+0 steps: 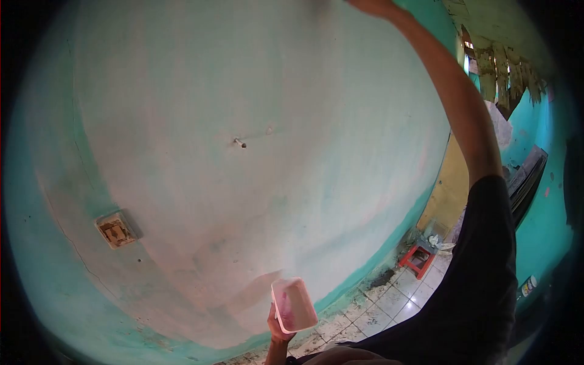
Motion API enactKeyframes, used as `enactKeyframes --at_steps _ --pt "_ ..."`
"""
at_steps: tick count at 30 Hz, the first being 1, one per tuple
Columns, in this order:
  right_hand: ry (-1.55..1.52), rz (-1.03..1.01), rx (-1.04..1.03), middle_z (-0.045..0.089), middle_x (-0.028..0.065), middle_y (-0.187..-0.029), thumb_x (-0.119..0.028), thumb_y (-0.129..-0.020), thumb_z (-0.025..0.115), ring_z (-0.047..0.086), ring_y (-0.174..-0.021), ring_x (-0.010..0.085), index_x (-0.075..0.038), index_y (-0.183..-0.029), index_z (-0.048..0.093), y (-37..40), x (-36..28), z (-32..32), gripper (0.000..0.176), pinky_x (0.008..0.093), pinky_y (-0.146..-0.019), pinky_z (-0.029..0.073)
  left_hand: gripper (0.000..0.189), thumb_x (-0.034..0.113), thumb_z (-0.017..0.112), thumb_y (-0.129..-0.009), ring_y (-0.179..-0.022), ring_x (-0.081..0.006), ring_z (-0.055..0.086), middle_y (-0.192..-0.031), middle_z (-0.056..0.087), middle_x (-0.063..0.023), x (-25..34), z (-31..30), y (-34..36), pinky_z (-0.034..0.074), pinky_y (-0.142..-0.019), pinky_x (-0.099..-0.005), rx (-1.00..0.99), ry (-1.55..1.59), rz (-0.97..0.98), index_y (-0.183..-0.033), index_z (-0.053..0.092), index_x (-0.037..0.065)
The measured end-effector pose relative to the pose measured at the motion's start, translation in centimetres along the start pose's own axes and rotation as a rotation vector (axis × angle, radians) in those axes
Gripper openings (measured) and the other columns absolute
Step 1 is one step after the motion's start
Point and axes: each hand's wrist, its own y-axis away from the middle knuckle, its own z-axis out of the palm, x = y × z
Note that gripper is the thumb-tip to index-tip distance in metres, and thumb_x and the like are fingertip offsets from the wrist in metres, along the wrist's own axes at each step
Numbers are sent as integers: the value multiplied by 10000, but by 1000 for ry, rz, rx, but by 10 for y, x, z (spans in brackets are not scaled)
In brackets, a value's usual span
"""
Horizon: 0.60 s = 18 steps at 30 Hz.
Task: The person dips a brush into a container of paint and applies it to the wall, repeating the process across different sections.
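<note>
My left hand [277,322] grips a pink rectangular plastic tub [297,304] by its side, low in front of the wall. Whitish stuff and a brighter pink patch show inside the tub. My right arm stretches high along the wall, and my right hand [370,6] is cut off by the top edge of the view. Its fingers are out of sight, so I cannot see what it holds. A blurred dark patch lies on the wall beside it. The wall [201,182] has streaky whitish paint over turquoise.
A short peg [240,143] sticks out of the wall. At the left is an uncovered switch box [115,230], with a crack nearby. A red stool [418,260] stands on the dirty tiled floor [377,316]. A white can [527,286] is at the far right.
</note>
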Motion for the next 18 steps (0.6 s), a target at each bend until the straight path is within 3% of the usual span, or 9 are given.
enactKeyframes --at_steps 1,2,4,5,6,7,10,12,18 --pt "3 4 -94 698 191 -967 -161 -915 599 671 -821 277 -22 -1131 699 13 -5 16 275 389 -711 542 541 464 385 -1040 -1275 -286 528 -1412 543 -68 0 -4 0 403 -1087 -513 -15 15 5 -1457 452 127" --pt "0 -320 199 578 112 -628 -183 -902 658 556 -551 194 -35 -982 678 31 21 59 169 348 -534 451 539 463 379 -1042 -1272 -287 530 -1415 540 -66 0 -3 -1 404 -1083 -520 -15 -103 84 -1459 449 130" --pt "-114 -411 111 571 166 -622 -79 -900 613 560 -532 243 -39 -984 638 100 11 95 96 386 -537 439 536 461 377 -1044 -1275 -287 529 -1416 539 -65 0 1 -2 403 -1084 -525 -22 -99 108 -1461 447 132" --pt "-160 -244 -56 644 245 -751 -106 -882 568 626 -717 447 -52 -1036 646 140 -12 96 181 496 -702 514 533 459 375 -1046 -1277 -288 527 -1417 538 -64 -1 4 -2 402 -1084 -530 -32 -81 107 -1462 444 134" --pt "-157 -198 -127 636 259 -736 -86 -869 568 619 -743 466 -66 -1078 654 172 -19 111 227 516 -760 517 538 469 373 -1045 -1283 -294 523 -1415 540 -63 -1 22 4 403 -1085 -538 -16 -155 131 -1464 440 138" --pt "-110 -325 -118 629 238 -710 -41 -877 569 621 -677 400 -22 -1041 642 203 -16 128 180 465 -637 502 538 469 373 -1045 -1283 -294 523 -1415 540 -63 -2 22 5 403 -1085 -538 -8 -156 126 -1464 440 138" --pt "-135 -183 -529 672 208 -859 -61 -854 572 648 -710 418 -49 -1132 653 253 -21 125 289 503 -752 524 510 459 361 -1045 -1186 -279 572 -1334 574 -77 4 16 6 483 -999 -500 11 -76 10 -1417 484 133" --pt "-166 -277 -1015 657 166 -908 -81 -866 607 660 -649 330 -43 -1178 637 254 -10 117 316 443 -690 537 562 492 365 -1042 -1294 -309 512 -1432 523 -74 6 9 9 401 -1087 -548 11 -80 39 -1477 421 140" --pt "-326 -31 -677 653 115 -945 -60 -931 647 611 -517 155 -33 -1240 611 183 23 50 312 314 -506 525 569 500 382 -1031 -1300 -306 506 -1435 520 -70 -1 -8 31 400 -1086 -551 57 -158 75 -1480 428 155"
